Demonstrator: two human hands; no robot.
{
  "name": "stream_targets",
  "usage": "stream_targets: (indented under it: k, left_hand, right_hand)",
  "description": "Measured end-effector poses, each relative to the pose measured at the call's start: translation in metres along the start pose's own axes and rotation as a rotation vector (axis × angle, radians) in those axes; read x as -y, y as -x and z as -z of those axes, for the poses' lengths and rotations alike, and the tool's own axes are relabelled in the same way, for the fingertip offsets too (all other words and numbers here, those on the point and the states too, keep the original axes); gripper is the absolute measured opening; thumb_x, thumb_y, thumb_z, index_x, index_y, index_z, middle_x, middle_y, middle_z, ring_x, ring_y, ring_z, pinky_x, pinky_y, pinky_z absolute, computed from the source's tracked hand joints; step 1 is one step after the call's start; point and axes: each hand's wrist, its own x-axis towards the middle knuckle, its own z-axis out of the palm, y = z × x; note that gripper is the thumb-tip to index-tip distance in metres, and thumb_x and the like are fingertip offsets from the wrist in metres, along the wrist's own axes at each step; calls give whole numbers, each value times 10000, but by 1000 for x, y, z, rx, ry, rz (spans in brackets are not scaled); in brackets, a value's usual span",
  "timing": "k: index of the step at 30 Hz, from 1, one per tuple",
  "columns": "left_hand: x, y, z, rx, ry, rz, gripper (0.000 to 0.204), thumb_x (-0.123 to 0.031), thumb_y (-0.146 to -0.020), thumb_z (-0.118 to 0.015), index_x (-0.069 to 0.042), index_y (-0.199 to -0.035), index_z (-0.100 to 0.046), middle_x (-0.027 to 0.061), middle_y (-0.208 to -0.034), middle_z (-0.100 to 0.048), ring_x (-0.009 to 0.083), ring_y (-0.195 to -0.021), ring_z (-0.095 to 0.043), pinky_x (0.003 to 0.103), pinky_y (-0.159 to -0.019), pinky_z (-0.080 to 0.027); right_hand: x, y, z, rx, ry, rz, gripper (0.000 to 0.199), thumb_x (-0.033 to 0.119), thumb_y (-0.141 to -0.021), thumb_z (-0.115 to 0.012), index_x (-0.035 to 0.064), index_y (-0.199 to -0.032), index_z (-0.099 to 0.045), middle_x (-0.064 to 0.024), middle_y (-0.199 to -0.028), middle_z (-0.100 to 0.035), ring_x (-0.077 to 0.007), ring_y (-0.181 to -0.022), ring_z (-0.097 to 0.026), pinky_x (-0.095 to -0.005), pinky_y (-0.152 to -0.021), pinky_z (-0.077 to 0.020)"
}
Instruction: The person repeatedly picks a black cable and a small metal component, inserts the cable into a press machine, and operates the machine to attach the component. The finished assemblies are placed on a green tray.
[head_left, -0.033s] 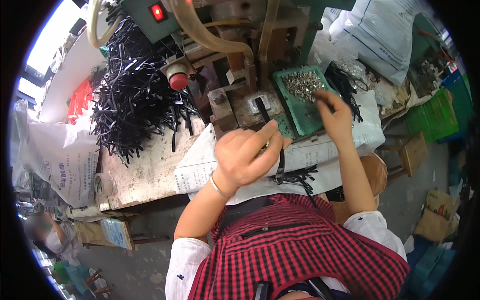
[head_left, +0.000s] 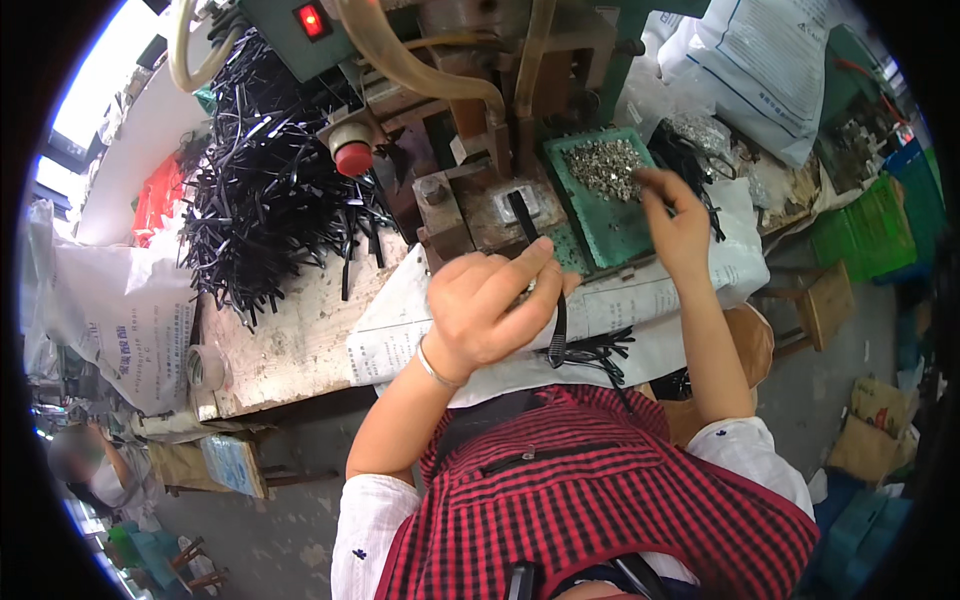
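- L hand: fingers closed on black strap; its far end lies on small pale plate of the machine, prob. held so to lie straight there.
- Ribbed end below the hand is prob. of same strap; the middle part is hidden by fingers.
- R hand: fingers bent, at edge of small metal pieces; cannot tell if one is pinched, fingertips not clear enough.
- Pieces lie in green tray next to machine, prob. for short reach.
- Strap heap is at left, prob. same reason.
- Machine top is cut off.
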Motion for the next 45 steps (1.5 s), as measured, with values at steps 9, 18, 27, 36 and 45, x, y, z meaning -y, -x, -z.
stream_targets:
  k: [9,18,27,36,45]
  left_hand:
    - [0,-1,2,9,98,60,318,-75,-711,-905,-54,-962,-710,113,-992,-763,149,-538,-592,264,-477,-440]
    - [-38,31,42,31,150,385,258,-62,-771,-816,-52,-1021,-754,133,-1065,-776,189,-747,-723,304,-601,-550]
    - [59,14,141,-97,-481,773,88,-12,-901,-742,-51,-979,-755,52,-944,-731,163,-777,-666,265,-637,-489]
    - [154,144,58,673,-668,1283,405,-451,-823,-807,-54,-885,-755,132,-975,-736,356,-925,-710,459,-769,-563]
    - [124,169,134,342,-653,986,147,-208,-869,-768,-75,-934,-771,91,-933,-725,304,-804,-696,396,-695,-534]
  right_hand:
    - [-27,16,-4,127,213,-29,155,87,-840,-747,35,-984,-723,-94,-926,-693,-250,-872,-671,-350,-802,-520]
    - [-12,20,-13,98,581,199,105,122,-847,-749,38,-871,-690,-109,-876,-645,-347,-888,-636,-450,-786,-505]
    - [-28,12,-21,-152,71,-144,142,124,-983,-690,3,-1056,-711,-79,-899,-736,-119,-802,-678,-273,-759,-518]
    - [-34,11,-24,-143,61,-121,162,75,-943,-696,21,-1090,-738,-81,-944,-740,-165,-879,-676,-299,-832,-522]
    - [-23,45,13,-267,118,-39,154,39,-960,-679,3,-1098,-737,-86,-994,-729,-180,-902,-675,-304,-855,-524]
